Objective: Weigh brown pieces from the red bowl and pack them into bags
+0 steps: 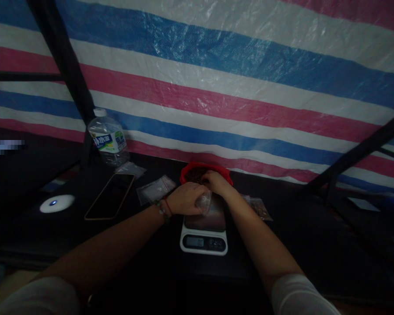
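Note:
My left hand (185, 198) is closed around a small clear plastic bag (204, 202), above the plate of a white digital kitchen scale (203, 247). Behind the scale stands a red basin (230, 176) with small dark brown pieces (195, 175) in it. My right hand (216, 181) reaches into this basin, fingers bent down among the pieces; what they pinch, if anything, is hidden. To the right of my right forearm lies a clear bag of brownish pieces (260, 207). Flat clear zip bags (156, 189) lie left of my left hand.
A phone (110, 197) and a white oval device (57, 203) lie on the black table (144, 256) to the left. Behind them stands a clear plastic bottle (108, 138). Striped sheeting (216, 96) hangs along the back, with slanted black posts (61, 52) at the sides.

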`<state>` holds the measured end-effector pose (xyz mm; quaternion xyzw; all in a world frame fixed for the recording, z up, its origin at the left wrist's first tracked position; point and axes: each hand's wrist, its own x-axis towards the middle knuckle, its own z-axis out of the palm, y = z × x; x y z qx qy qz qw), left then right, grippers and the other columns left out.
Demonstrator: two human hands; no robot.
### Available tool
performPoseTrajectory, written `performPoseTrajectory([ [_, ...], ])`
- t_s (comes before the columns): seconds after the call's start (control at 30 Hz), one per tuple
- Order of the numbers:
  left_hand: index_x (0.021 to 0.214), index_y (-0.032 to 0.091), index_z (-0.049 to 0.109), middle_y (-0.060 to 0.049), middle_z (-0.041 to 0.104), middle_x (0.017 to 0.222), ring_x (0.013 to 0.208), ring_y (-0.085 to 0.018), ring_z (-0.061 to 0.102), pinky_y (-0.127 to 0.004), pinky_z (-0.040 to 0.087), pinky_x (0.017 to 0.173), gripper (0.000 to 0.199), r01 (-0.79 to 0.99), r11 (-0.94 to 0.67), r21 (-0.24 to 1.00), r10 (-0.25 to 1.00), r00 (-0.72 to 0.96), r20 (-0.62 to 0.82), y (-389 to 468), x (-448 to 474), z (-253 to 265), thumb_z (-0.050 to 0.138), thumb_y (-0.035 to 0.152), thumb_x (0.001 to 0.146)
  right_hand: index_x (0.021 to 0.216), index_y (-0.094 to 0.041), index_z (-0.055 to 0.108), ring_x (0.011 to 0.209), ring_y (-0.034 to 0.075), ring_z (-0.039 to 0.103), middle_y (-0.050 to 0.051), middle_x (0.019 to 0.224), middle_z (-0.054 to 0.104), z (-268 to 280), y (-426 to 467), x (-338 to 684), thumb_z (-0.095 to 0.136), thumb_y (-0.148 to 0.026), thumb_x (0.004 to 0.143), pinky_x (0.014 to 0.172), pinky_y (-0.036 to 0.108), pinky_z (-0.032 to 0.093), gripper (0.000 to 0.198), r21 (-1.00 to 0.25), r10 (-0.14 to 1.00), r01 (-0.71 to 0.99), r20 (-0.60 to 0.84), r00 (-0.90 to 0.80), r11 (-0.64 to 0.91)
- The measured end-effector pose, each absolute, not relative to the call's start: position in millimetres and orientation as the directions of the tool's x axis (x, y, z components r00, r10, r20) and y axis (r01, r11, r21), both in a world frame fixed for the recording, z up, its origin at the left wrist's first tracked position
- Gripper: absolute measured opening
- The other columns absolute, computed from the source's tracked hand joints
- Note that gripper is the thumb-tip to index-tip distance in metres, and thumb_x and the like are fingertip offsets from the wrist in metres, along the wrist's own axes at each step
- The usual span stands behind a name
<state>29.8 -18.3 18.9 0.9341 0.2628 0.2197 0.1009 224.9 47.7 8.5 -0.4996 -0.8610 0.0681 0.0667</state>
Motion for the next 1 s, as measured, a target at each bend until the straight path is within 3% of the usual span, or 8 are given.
performPoseTrajectory([
  [0.13, 0.097, 0.015, 0.062, -0.010, 0.070, 0.093, 0.091, -0.028, 0.067, -0.039, 0.051, 0.083, 0.037, 0.508, -0.812, 0.287, 0.582, 0.744, 0.328, -18.7, 30.0, 19.3, 0.070, 0.042, 0.073, 0.105, -0.015, 0.074, 0.103, 0.022, 0.062, 0.011, 0.107, 0.071, 10.4, 47.1, 223.5, 0.060, -0.012, 0.084, 0.093, 0.029, 0.043, 0.025, -0.173, 0.880, 0.864, 0.043, -0.473, 0.473],
  [0.27, 0.099, 0.017, 0.059, -0.009, 0.068, 0.097, 0.091, -0.025, 0.066, -0.037, 0.052, 0.083, 0.034, 0.509, -0.773, 0.379, 0.634, 0.641, 0.432, -11.8, 22.1, 12.8, 0.070, 0.034, 0.071, 0.104, -0.015, 0.074, 0.102, 0.021, 0.063, 0.011, 0.106, 0.072, 13.1, 46.2, 224.5, 0.059, -0.011, 0.084, 0.093, 0.028, 0.043, 0.025, -0.193, 0.896, 0.875, 0.083, -0.437, 0.445],
  [0.47, 0.101, 0.020, 0.050, -0.005, 0.064, 0.097, 0.089, -0.021, 0.066, -0.035, 0.055, 0.081, 0.040, 0.543, -0.617, 0.569, 0.758, 0.218, 0.615, 10.8, 7.9, 2.3, 0.071, 0.029, 0.069, 0.115, -0.016, 0.070, 0.111, 0.021, 0.059, 0.012, 0.118, 0.067, 14.1, 44.1, 225.2, 0.059, -0.019, 0.089, 0.099, 0.031, 0.041, 0.028, -0.242, 0.874, 0.841, 0.181, -0.452, 0.485],
  [0.63, 0.100, 0.023, 0.045, -0.003, 0.064, 0.094, 0.085, -0.019, 0.066, -0.036, 0.055, 0.080, 0.036, 0.512, -0.518, 0.685, 0.783, -0.038, 0.621, 25.5, 2.1, 1.5, 0.068, 0.029, 0.073, 0.127, -0.018, 0.063, 0.118, 0.023, 0.054, 0.012, 0.128, 0.060, 17.1, 44.0, 214.6, 0.063, -0.026, 0.087, 0.104, 0.036, 0.039, 0.040, -0.284, 0.857, 0.808, 0.166, -0.488, 0.516],
  [0.73, 0.100, 0.021, 0.046, -0.004, 0.064, 0.096, 0.087, -0.019, 0.065, -0.035, 0.054, 0.081, 0.034, 0.500, -0.521, 0.692, 0.794, -0.013, 0.607, 28.6, -1.3, 0.6, 0.066, 0.027, 0.073, 0.130, -0.022, 0.061, 0.120, 0.024, 0.053, 0.010, 0.131, 0.059, 16.4, 49.5, 201.5, 0.063, -0.030, 0.088, 0.104, 0.038, 0.038, 0.043, -0.268, 0.844, 0.802, 0.114, -0.524, 0.534],
  [0.9, 0.097, 0.020, 0.048, -0.005, 0.063, 0.092, 0.082, -0.020, 0.065, -0.033, 0.052, 0.073, 0.035, 0.532, -0.590, 0.607, 0.803, 0.311, 0.509, 28.7, -8.0, 0.3, 0.067, 0.031, 0.070, 0.119, -0.019, 0.067, 0.116, 0.025, 0.055, 0.012, 0.126, 0.061, 11.5, 61.1, 183.8, 0.065, -0.027, 0.085, 0.101, 0.037, 0.039, 0.035, -0.193, 0.822, 0.804, 0.034, -0.568, 0.563],
  [1.0, 0.095, 0.020, 0.046, -0.005, 0.061, 0.088, 0.078, -0.021, 0.064, -0.033, 0.050, 0.070, 0.033, 0.587, -0.610, 0.532, 0.791, 0.413, 0.451, 29.0, -9.7, 1.8, 0.065, 0.033, 0.071, 0.113, -0.015, 0.069, 0.109, 0.024, 0.058, 0.013, 0.118, 0.064, 12.7, 62.8, 180.9, 0.062, -0.021, 0.086, 0.097, 0.035, 0.041, 0.029, -0.173, 0.794, 0.778, 0.039, -0.607, 0.604],
])
